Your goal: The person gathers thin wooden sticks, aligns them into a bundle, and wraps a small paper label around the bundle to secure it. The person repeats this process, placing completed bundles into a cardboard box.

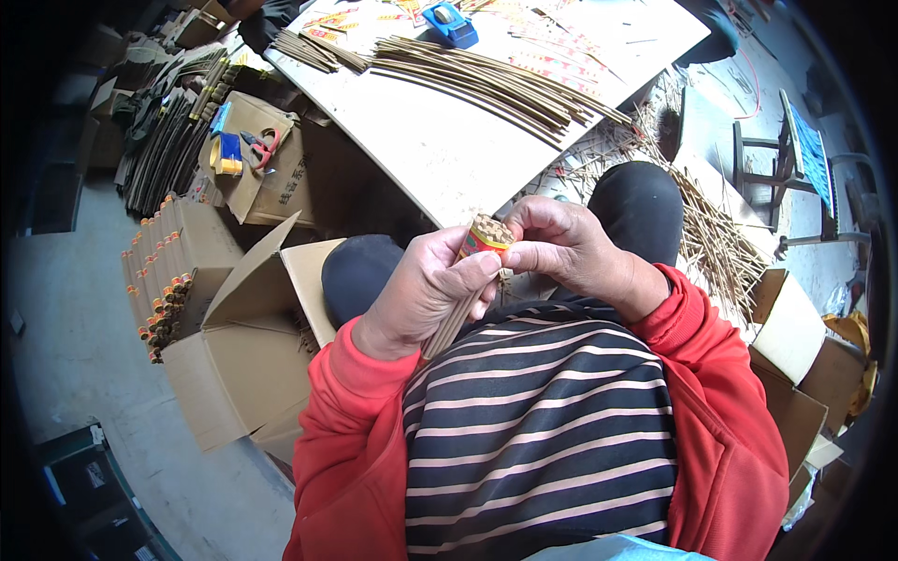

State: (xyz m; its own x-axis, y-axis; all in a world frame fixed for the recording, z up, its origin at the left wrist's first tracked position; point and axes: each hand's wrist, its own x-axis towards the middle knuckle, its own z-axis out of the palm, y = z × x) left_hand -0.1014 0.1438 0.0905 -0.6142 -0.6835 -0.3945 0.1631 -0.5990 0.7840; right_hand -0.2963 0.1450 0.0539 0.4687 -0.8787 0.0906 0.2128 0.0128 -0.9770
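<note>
My left hand point(433, 280) is closed around a bundle of brown incense sticks point(451, 327), tilted with its cut ends facing up and away from me. A red and yellow paper band point(484, 237) wraps the bundle near that upper end. Thumb and fingers of my right hand point(561, 245) pinch at the right edge of this band; the fingertips partly hide what they grip. On the white table point(440, 159) ahead lies a spread of loose incense sticks point(496, 84). Behind them stands a blue tape dispenser point(451, 24), with printed red and yellow paper strips point(552, 70) around it.
An open cardboard box point(243, 360) stands at my left, beside stacked banded bundles point(159, 280). Red-handled scissors point(262, 145) lie on another carton point(281, 187). Scattered sticks point(706, 224) cover the floor at right, near a chair point(800, 168) and more boxes point(790, 323).
</note>
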